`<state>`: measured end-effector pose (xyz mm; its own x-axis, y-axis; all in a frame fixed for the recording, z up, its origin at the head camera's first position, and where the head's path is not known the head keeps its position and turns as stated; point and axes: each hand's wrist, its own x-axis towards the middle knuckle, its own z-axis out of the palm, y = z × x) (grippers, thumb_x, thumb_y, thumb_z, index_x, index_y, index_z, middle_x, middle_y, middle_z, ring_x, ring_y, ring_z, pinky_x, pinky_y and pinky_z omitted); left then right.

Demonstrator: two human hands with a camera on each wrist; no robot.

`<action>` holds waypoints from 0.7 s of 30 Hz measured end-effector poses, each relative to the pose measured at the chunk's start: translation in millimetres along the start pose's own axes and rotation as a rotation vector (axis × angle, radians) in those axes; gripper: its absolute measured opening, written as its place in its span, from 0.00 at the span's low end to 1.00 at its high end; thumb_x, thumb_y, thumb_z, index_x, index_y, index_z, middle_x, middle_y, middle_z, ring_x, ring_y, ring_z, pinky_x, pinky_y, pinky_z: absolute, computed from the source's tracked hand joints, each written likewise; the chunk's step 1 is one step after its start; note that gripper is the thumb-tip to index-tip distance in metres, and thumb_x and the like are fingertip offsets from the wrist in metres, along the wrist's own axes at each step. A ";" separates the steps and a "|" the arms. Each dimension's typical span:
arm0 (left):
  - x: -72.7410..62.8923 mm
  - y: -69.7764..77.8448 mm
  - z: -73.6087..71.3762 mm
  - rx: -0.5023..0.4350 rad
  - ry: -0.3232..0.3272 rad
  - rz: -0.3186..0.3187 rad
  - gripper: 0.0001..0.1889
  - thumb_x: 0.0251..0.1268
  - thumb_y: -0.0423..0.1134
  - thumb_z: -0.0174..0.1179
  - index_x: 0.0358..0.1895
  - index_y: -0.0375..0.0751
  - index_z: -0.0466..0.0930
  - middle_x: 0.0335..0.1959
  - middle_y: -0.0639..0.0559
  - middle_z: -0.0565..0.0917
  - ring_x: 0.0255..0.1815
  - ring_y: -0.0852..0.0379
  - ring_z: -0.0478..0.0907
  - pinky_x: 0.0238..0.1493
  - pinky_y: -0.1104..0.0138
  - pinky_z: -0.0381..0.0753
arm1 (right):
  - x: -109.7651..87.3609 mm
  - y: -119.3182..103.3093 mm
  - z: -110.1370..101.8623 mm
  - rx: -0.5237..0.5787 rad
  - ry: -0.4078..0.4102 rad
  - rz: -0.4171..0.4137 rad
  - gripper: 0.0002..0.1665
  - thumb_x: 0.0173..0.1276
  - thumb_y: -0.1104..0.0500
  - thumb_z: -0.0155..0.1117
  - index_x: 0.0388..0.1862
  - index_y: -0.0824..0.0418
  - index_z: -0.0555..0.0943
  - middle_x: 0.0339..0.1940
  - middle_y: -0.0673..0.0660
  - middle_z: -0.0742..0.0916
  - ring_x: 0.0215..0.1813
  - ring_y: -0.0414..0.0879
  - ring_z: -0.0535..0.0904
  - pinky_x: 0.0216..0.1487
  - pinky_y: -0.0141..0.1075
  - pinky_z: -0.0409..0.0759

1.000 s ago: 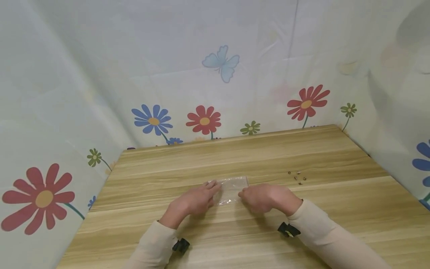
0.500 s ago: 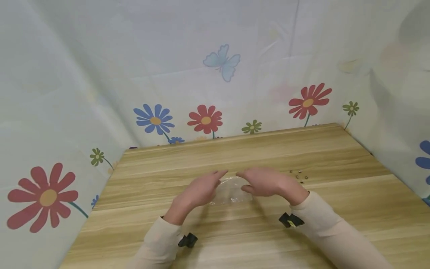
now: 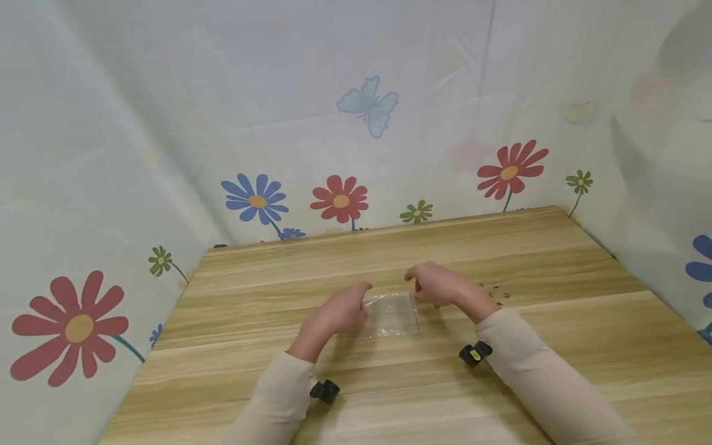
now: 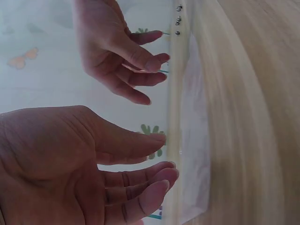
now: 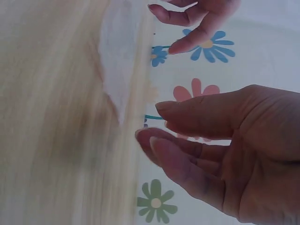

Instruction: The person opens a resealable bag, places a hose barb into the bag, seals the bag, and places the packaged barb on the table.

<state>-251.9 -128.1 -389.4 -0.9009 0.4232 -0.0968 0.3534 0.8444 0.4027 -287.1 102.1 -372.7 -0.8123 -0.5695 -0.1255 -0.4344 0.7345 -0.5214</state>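
Note:
A clear, flat plastic zip bag (image 3: 392, 315) lies on the wooden table between my hands. My left hand (image 3: 340, 311) hovers at the bag's left side. Beyond the bag's right far corner is my right hand (image 3: 442, 286). In the left wrist view, the left fingers (image 4: 145, 201) are loosely bent and the thumb is apart from them, with nothing held. The right wrist view shows the right hand (image 5: 225, 154) the same way, raised off the bag (image 5: 117, 51). Several small metal pieces (image 3: 497, 287) lie to the right of my right hand, too small to identify.
The wooden table (image 3: 267, 272) reaches back to a white curtain (image 3: 267, 93) printed with flowers and a butterfly. Side curtains stand along its left and right edges. A small black camera (image 3: 325, 391) sits on the left wrist and another black camera (image 3: 475, 354) on the right.
Both hands were down at the bag's two sides, then rose over its far edge. They have now parted, the right hand moving away to the right; the bag lies uncovered between them.

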 end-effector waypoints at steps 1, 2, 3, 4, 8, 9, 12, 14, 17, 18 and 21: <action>1.4 -0.6 2.0 -0.010 -0.010 -0.001 0.32 0.62 0.25 0.57 0.72 0.30 0.63 0.40 0.43 0.84 0.36 0.52 0.78 0.47 0.57 0.78 | 1.6 1.6 1.3 0.018 -0.011 0.025 0.29 0.66 0.73 0.61 0.66 0.75 0.71 0.34 0.59 0.83 0.23 0.52 0.82 0.24 0.35 0.79; 2.6 -0.9 3.7 -0.017 -0.019 -0.001 0.33 0.61 0.24 0.58 0.72 0.30 0.63 0.39 0.43 0.83 0.35 0.52 0.77 0.45 0.58 0.78 | 3.3 2.9 2.6 0.024 -0.014 0.046 0.29 0.66 0.73 0.61 0.66 0.75 0.71 0.34 0.59 0.83 0.23 0.52 0.83 0.24 0.35 0.79; 3.5 -1.2 5.4 -0.024 -0.028 -0.004 0.33 0.60 0.24 0.58 0.72 0.30 0.63 0.39 0.43 0.83 0.35 0.53 0.77 0.45 0.58 0.78 | 4.7 4.0 3.9 0.028 -0.017 0.062 0.30 0.65 0.73 0.61 0.67 0.75 0.70 0.34 0.58 0.83 0.23 0.52 0.83 0.24 0.35 0.78; 4.3 -1.5 6.6 -0.021 -0.029 0.006 0.33 0.60 0.23 0.58 0.71 0.29 0.64 0.40 0.42 0.83 0.35 0.53 0.77 0.44 0.58 0.77 | 5.6 4.9 5.1 0.028 -0.023 0.071 0.30 0.65 0.73 0.62 0.67 0.75 0.70 0.33 0.58 0.82 0.24 0.52 0.83 0.24 0.34 0.78; 5.7 -3.0 9.7 -0.014 -0.019 0.027 0.30 0.60 0.21 0.55 0.69 0.28 0.66 0.48 0.36 0.83 0.42 0.50 0.78 0.50 0.55 0.78 | 8.2 5.7 8.4 0.053 -0.041 0.124 0.33 0.64 0.73 0.62 0.69 0.74 0.68 0.31 0.58 0.81 0.25 0.51 0.81 0.24 0.36 0.79; 5.8 -3.5 10.1 -0.010 -0.013 0.033 0.29 0.60 0.21 0.54 0.69 0.28 0.67 0.49 0.36 0.83 0.43 0.49 0.78 0.52 0.55 0.77 | 8.5 5.7 9.3 0.060 -0.042 0.136 0.34 0.62 0.74 0.61 0.69 0.74 0.68 0.32 0.59 0.82 0.24 0.50 0.80 0.24 0.36 0.79; 6.0 -5.1 10.9 -0.023 -0.023 0.037 0.29 0.61 0.20 0.52 0.68 0.28 0.67 0.39 0.42 0.83 0.38 0.51 0.77 0.46 0.57 0.78 | 10.9 5.7 13.0 0.049 -0.046 0.179 0.37 0.57 0.75 0.60 0.69 0.73 0.68 0.35 0.60 0.82 0.22 0.46 0.77 0.21 0.35 0.76; 7.2 -6.3 10.7 -0.028 -0.033 0.046 0.29 0.61 0.19 0.53 0.68 0.27 0.67 0.30 0.48 0.79 0.31 0.55 0.73 0.38 0.61 0.75 | 12.6 5.6 15.2 0.036 -0.046 0.198 0.39 0.55 0.75 0.61 0.69 0.73 0.68 0.38 0.61 0.82 0.21 0.44 0.76 0.21 0.34 0.76; 8.4 -8.9 11.7 -0.055 -0.058 0.048 0.29 0.61 0.19 0.53 0.68 0.28 0.68 0.22 0.52 0.72 0.23 0.58 0.67 0.29 0.65 0.69 | 13.9 4.0 18.8 0.018 -0.045 0.208 0.41 0.54 0.73 0.65 0.70 0.73 0.67 0.38 0.61 0.83 0.22 0.45 0.77 0.22 0.35 0.77; 8.7 -10.1 12.4 -0.064 -0.063 0.051 0.29 0.60 0.19 0.54 0.68 0.28 0.68 0.21 0.53 0.71 0.22 0.59 0.66 0.28 0.66 0.68 | 13.5 2.9 19.6 0.022 -0.045 0.206 0.42 0.54 0.73 0.66 0.70 0.73 0.67 0.38 0.61 0.83 0.23 0.45 0.78 0.23 0.36 0.78; 9.7 -13.5 14.1 -0.084 -0.079 0.058 0.30 0.58 0.19 0.54 0.68 0.28 0.68 0.21 0.53 0.72 0.22 0.59 0.66 0.26 0.67 0.67 | 13.3 -0.1 21.4 0.040 -0.056 0.202 0.43 0.54 0.72 0.68 0.71 0.73 0.66 0.34 0.59 0.83 0.24 0.46 0.79 0.24 0.37 0.80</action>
<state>-261.8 -130.7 -408.6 -0.8558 0.4976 -0.1415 0.3787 0.7888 0.4841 -289.5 86.6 -392.4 -0.8581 -0.4326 -0.2768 -0.2483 0.8213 -0.5137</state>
